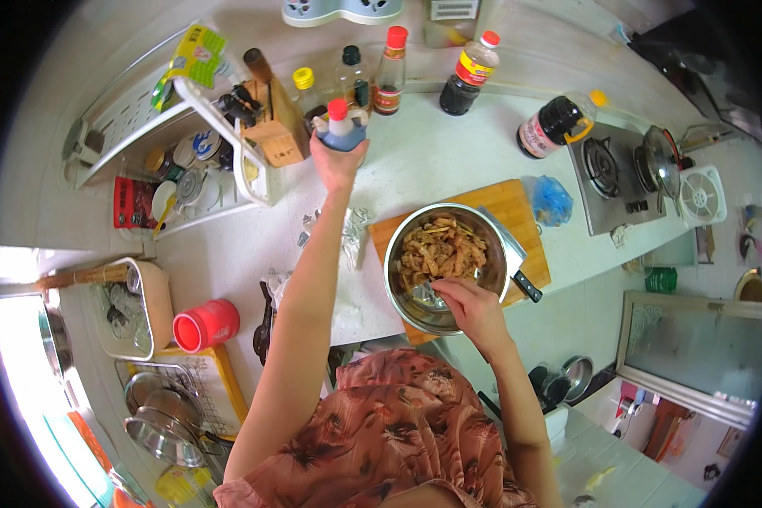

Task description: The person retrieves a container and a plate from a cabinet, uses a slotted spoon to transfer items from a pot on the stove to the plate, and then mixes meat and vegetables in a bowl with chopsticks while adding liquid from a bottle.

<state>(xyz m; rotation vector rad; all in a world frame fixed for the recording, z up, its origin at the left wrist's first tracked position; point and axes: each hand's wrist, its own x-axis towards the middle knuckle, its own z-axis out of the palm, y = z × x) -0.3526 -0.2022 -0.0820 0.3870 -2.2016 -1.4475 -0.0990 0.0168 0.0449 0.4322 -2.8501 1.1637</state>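
My left hand (338, 166) reaches to the back of the counter and is wrapped around a red-capped plastic bottle (340, 134) of dark liquid. My right hand (479, 311) bends over the near rim of a stainless steel bowl (388, 273), its fingertips drawn together inside. Whether anything is pinched there cannot be made out. Strips of raw, sauce-coated meat (441, 247) fill the bowl's far half. Under the bowl lies a wooden cutting board (527, 222). A cleaver (511, 251) rests on it, with its black handle over the board's right edge.
Sauce bottles stand along the wall, among them a red-capped glass bottle (388, 76) and a large yellow-handled jug (543, 130). A wooden knife block (282, 136) adjoins a white rack (260, 178). Right of the board are a blue plastic bag (551, 201) and a gas stove (616, 203).
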